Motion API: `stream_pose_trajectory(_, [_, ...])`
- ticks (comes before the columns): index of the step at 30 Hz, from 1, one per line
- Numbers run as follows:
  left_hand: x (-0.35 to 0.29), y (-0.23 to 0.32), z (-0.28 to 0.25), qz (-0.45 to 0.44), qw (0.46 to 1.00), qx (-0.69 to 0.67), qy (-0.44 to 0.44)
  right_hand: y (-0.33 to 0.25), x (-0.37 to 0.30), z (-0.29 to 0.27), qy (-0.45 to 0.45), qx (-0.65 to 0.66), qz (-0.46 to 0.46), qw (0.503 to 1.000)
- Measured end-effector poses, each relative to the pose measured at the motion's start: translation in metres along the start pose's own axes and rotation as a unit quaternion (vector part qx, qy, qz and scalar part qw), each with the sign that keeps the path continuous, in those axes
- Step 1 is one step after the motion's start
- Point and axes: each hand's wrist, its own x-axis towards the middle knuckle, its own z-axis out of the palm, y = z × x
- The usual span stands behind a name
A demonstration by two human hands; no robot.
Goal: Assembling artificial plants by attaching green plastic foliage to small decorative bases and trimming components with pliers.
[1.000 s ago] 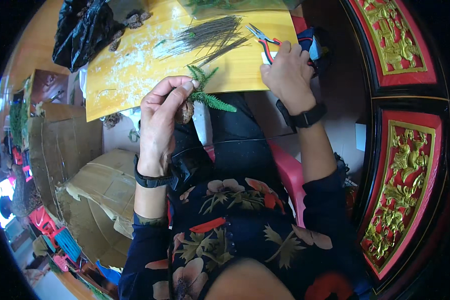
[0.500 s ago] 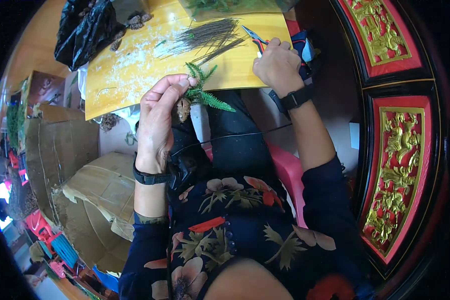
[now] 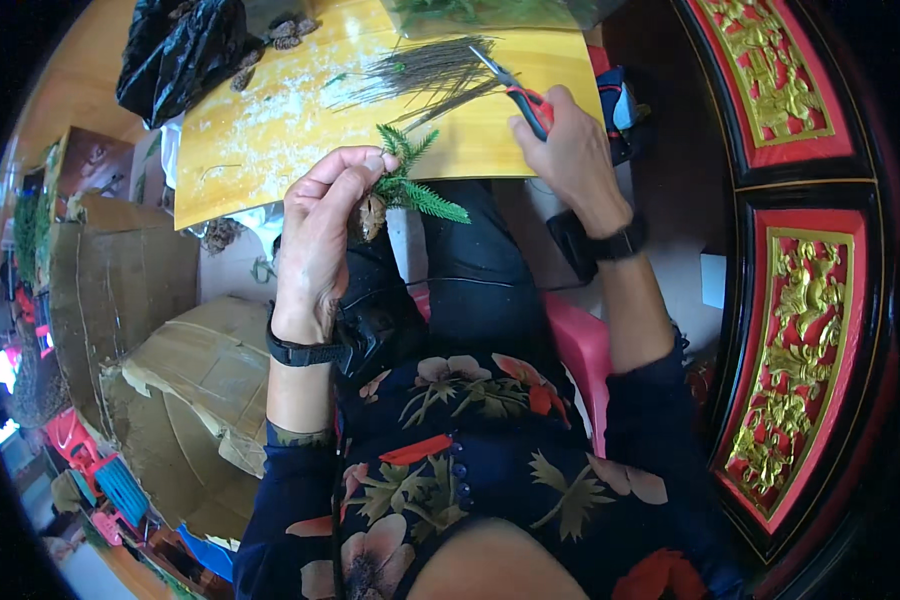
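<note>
Pinched between the thumb and fingers of my left hand point(image 3: 320, 215) is an artificial green pine sprig point(image 3: 425, 198), its needled tips pointing up and to the right. A brown pine cone point(image 3: 371, 218) hangs just below those fingers, next to the sprig. My right hand point(image 3: 575, 155), above the table's right front part, is closed on needle-nose pliers point(image 3: 526, 100) with red and black handles. Their jaws point up and left, toward a loose bundle of thin dark wires point(image 3: 425, 72) lying on the yellow tabletop point(image 3: 270, 165).
A black plastic bag point(image 3: 180, 60) and several pine cones point(image 3: 288, 32) lie at the far left. Clear plastic with greenery point(image 3: 490, 14) sits at the back. A torn cardboard box point(image 3: 200, 370) stands on my left, a carved red and gold panel point(image 3: 795, 350) on my right.
My right hand has lifted the pliers off the table's right side and turned them upright. My left hand holds the sprig in nearly the same place.
</note>
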Motion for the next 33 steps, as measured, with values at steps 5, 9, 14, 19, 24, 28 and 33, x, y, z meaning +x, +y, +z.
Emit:
stream_pose_trajectory(5, [0.002, 0.003, -0.001, 0.005, 1.000, -0.016, -0.018, -0.026, -0.032, -0.002, -0.115, 0.109, -0.168, 0.973])
stream_pose_trajectory(9, [0.005, 0.004, -0.003, -0.006, 0.999, -0.021, -0.027, -0.019, -0.031, 0.008, -0.095, 0.073, -0.223, 0.967])
stream_pose_trajectory(14, [0.004, 0.008, -0.002, -0.009, 0.999, -0.013, -0.029, -0.019, -0.027, 0.006, -0.068, 0.058, -0.266, 0.960])
stream_pose_trajectory(19, [0.005, 0.006, -0.002, -0.008, 1.000, -0.007, -0.020, -0.021, -0.026, 0.004, -0.059, 0.049, -0.265, 0.961])
stream_pose_trajectory(24, [0.004, 0.008, 0.000, 0.001, 1.000, 0.012, -0.007, -0.020, -0.026, 0.004, -0.071, 0.058, -0.259, 0.962])
stream_pose_trajectory(28, [0.001, 0.012, 0.001, -0.001, 1.000, 0.029, -0.007, -0.020, -0.026, 0.003, -0.085, 0.068, -0.254, 0.961])
stream_pose_trajectory(33, [-0.001, 0.013, 0.001, -0.012, 0.999, 0.025, -0.017, -0.022, -0.024, 0.004, -0.076, 0.096, -0.275, 0.954])
